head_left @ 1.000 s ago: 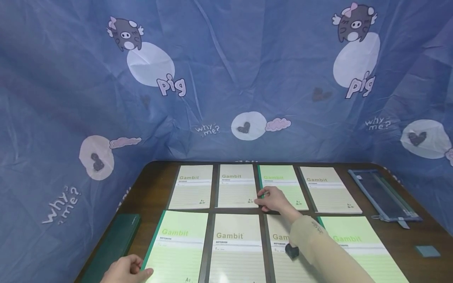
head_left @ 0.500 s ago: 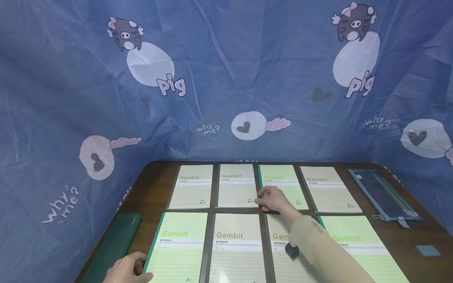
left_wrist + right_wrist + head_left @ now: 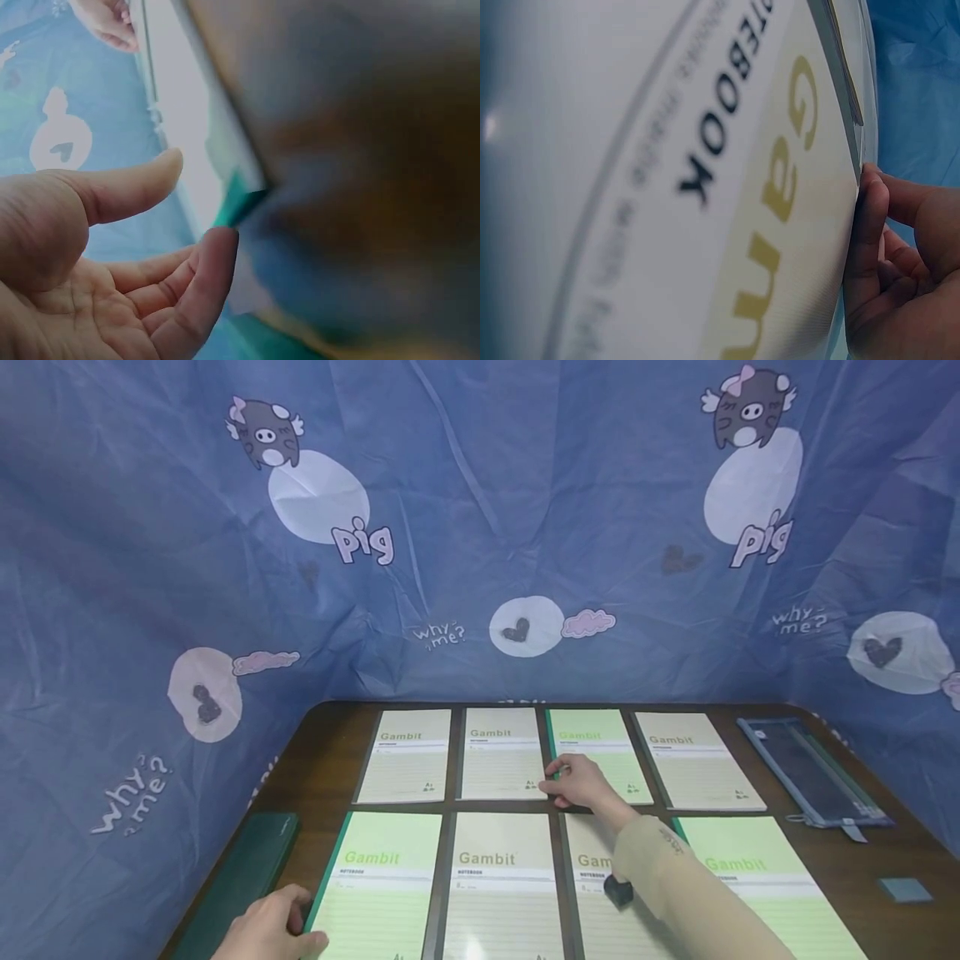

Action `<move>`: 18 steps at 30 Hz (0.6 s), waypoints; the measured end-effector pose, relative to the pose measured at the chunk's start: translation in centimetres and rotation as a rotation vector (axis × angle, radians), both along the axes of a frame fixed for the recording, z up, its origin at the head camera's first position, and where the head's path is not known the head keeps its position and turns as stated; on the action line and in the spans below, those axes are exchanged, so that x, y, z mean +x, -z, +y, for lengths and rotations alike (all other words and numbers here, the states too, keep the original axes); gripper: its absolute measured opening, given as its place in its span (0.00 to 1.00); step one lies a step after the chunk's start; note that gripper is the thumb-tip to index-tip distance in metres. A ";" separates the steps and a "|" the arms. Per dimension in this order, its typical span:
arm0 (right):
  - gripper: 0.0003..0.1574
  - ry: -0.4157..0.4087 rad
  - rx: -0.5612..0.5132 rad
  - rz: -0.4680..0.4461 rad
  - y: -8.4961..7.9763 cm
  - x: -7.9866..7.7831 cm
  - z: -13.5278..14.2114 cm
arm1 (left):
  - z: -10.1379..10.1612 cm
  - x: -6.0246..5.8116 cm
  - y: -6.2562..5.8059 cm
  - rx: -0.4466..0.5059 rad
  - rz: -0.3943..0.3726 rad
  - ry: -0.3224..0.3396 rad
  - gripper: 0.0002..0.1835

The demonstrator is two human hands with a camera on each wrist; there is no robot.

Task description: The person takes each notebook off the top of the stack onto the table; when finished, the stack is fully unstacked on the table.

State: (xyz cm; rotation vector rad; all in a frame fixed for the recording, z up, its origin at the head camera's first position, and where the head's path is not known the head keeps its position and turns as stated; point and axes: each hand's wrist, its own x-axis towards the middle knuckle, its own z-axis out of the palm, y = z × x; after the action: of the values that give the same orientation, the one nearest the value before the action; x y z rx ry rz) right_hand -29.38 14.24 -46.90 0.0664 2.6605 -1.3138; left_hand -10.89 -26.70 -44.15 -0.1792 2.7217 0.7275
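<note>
Two rows of Gambit notebooks lie flat on the table, some with green covers and some with cream. At the front left, my left hand (image 3: 273,927) holds the lower left side of a green notebook (image 3: 378,902), thumb over its cover. In the left wrist view a fingertip (image 3: 220,244) meets the green spine corner (image 3: 238,201). My right hand (image 3: 585,783) grips the lower right corner of the second cream notebook (image 3: 495,768) in the back row, partly covering the green notebook (image 3: 592,727) beside it. Its thumb and forefinger come together in the right wrist view.
A dark green case (image 3: 243,877) lies along the left side. On the right are a blue mesh zip pouch (image 3: 817,772) and a small teal block (image 3: 905,890). Blue curtain (image 3: 450,568) stands behind the table (image 3: 322,760). My right sleeve (image 3: 675,885) passes over the front-row notebooks.
The front-left green notebook has slid slightly toward me, with my left hand shifting a little at its edge. My right hand and the other notebooks have stayed put.
</note>
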 end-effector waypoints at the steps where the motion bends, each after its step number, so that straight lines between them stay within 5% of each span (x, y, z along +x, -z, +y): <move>1: 0.20 -0.001 0.001 0.000 0.0 0.0 0.0 | 0.3 -0.2 -0.4 -0.001 0.011 -0.002 0.28; 5: 0.20 0.000 0.005 0.001 0.0 0.1 0.0 | 1.5 -1.3 -2.2 0.034 0.113 0.014 0.29; 10: 0.20 0.005 0.005 0.007 0.1 0.1 -0.1 | 3.3 -3.2 -3.8 0.194 0.214 0.066 0.26; 18: 0.19 -0.002 0.001 0.004 0.1 0.2 -0.3 | 6.9 -7.3 -4.9 0.336 0.196 0.106 0.19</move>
State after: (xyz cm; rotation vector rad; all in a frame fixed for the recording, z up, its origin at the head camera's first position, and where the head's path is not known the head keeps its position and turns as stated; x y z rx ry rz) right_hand -29.23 13.92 -46.98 0.0616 2.6641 -1.3129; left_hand -18.17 -19.83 -39.22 0.1191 2.7082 1.2097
